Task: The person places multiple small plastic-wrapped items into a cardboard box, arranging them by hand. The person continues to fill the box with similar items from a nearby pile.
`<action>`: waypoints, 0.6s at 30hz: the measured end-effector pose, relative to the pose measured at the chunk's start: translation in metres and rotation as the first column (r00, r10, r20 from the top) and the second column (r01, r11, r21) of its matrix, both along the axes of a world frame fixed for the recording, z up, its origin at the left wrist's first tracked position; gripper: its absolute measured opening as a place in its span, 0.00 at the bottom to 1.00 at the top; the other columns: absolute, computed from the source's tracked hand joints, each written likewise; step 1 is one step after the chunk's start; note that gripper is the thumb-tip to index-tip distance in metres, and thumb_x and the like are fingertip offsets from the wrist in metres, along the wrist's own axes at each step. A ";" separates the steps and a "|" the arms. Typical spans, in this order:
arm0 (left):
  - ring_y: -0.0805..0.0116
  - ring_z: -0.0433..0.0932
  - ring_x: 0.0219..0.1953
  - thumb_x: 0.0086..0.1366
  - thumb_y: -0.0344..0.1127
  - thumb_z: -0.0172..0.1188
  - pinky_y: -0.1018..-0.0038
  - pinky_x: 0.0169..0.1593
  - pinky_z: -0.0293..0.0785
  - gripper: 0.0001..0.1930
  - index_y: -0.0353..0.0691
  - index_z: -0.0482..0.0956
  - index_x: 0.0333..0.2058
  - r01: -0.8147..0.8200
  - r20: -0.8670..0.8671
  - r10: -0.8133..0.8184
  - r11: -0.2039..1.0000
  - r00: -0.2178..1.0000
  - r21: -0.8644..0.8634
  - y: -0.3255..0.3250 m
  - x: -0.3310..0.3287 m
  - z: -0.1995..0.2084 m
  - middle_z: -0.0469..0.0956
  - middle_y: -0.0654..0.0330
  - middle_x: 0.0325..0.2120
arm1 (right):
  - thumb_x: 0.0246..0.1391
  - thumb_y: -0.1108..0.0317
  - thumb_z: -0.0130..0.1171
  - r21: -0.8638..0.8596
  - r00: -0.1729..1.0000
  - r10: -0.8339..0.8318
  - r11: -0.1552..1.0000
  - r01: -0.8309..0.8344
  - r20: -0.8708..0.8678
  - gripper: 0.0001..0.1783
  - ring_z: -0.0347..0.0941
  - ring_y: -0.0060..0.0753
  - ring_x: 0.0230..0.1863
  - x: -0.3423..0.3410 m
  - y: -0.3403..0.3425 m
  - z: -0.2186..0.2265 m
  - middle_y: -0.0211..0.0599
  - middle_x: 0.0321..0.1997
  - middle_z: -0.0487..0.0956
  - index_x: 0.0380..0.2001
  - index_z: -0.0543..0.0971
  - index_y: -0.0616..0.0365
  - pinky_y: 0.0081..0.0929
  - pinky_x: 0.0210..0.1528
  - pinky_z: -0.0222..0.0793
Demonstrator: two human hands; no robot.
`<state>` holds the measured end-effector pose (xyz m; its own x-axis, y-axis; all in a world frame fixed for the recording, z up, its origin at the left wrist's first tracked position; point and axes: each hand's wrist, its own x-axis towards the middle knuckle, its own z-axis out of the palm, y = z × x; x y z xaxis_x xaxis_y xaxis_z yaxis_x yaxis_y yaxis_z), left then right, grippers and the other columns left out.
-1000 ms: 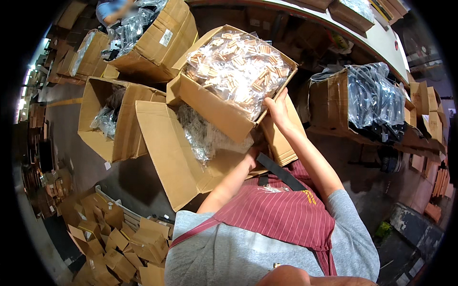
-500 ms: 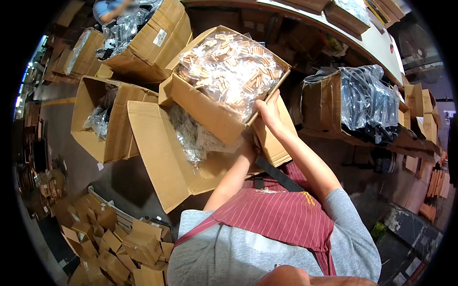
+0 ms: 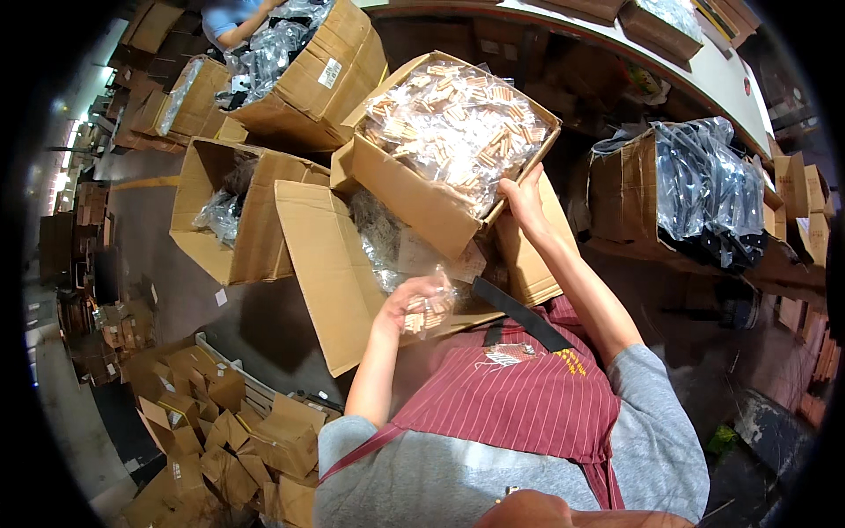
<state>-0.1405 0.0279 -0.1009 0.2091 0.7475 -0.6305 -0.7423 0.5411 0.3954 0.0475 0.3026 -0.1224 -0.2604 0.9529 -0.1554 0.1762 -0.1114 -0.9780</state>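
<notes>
My left hand (image 3: 407, 301) is closed round a small clear bag of wooden dowels (image 3: 429, 315), held over the near side of a large open carton (image 3: 321, 277). With the thumb along its right rim, my right hand (image 3: 526, 204) grips a smaller open carton (image 3: 412, 201). That carton is heaped with clear bags of dowels (image 3: 453, 132) and sits tilted over the large carton's far side. Inside the large carton, below it, lie plastic-wrapped goods (image 3: 377, 246), partly hidden by the smaller carton.
Cartons with plastic-wrapped dark items stand at the far left (image 3: 295, 84), left (image 3: 251, 202) and right (image 3: 623, 189). A pile of cardboard boxes (image 3: 207, 387) lies at the lower left. Beyond runs a white table (image 3: 704, 79). Another person's arm (image 3: 238, 31) reaches into the far-left carton.
My left hand has come out from beneath the small carton, toward me and to the left, and now shows a bag of dowels. My right hand keeps its grip on the carton.
</notes>
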 end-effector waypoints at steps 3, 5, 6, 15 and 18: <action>0.68 0.83 0.27 0.56 0.29 0.61 0.75 0.28 0.81 0.17 0.29 0.79 0.45 -0.031 -0.034 0.040 0.973 0.999 0.228 0.002 -0.044 0.010 0.83 0.49 0.35 | 0.42 0.69 0.57 0.010 0.996 -0.088 0.996 0.088 -0.003 0.46 0.69 0.42 0.55 -0.002 -0.003 0.005 0.52 0.55 0.66 0.64 0.49 0.66 0.32 0.53 0.71; 0.73 0.80 0.26 0.57 0.27 0.58 0.78 0.27 0.79 0.12 0.30 0.78 0.41 -0.148 -0.140 0.209 0.923 0.968 0.355 0.043 -0.027 0.090 0.81 0.53 0.31 | 0.42 0.69 0.57 0.002 0.994 -0.107 0.994 0.107 0.001 0.48 0.66 0.45 0.59 0.003 -0.001 0.001 0.53 0.58 0.65 0.66 0.48 0.65 0.34 0.61 0.66; 0.74 0.79 0.26 0.58 0.27 0.57 0.78 0.26 0.78 0.10 0.31 0.78 0.39 -0.212 -0.218 0.334 0.871 0.917 0.442 0.060 -0.019 0.113 0.80 0.55 0.30 | 0.41 0.69 0.57 0.017 0.994 -0.110 0.994 0.110 0.004 0.48 0.66 0.45 0.60 0.003 -0.001 -0.002 0.52 0.58 0.65 0.66 0.48 0.64 0.34 0.62 0.65; 0.60 0.82 0.35 0.57 0.39 0.62 0.64 0.35 0.78 0.05 0.48 0.82 0.30 0.511 -0.659 0.518 0.829 -0.546 0.228 0.222 0.024 0.155 0.82 0.61 0.29 | 0.43 0.57 0.63 0.023 0.992 -0.058 0.998 0.055 0.112 0.66 0.68 0.64 0.64 0.000 -0.002 -0.013 0.76 0.66 0.63 0.71 0.31 0.75 0.39 0.66 0.65; 0.58 0.77 0.41 0.56 0.42 0.62 0.60 0.46 0.73 0.12 0.45 0.80 0.36 0.610 -0.644 0.446 0.791 -0.622 -0.041 0.269 0.035 0.078 0.78 0.57 0.33 | 0.43 0.55 0.64 -0.051 0.985 -0.052 0.997 0.061 0.164 0.67 0.70 0.64 0.62 0.010 0.002 -0.016 0.76 0.64 0.65 0.71 0.30 0.75 0.41 0.63 0.68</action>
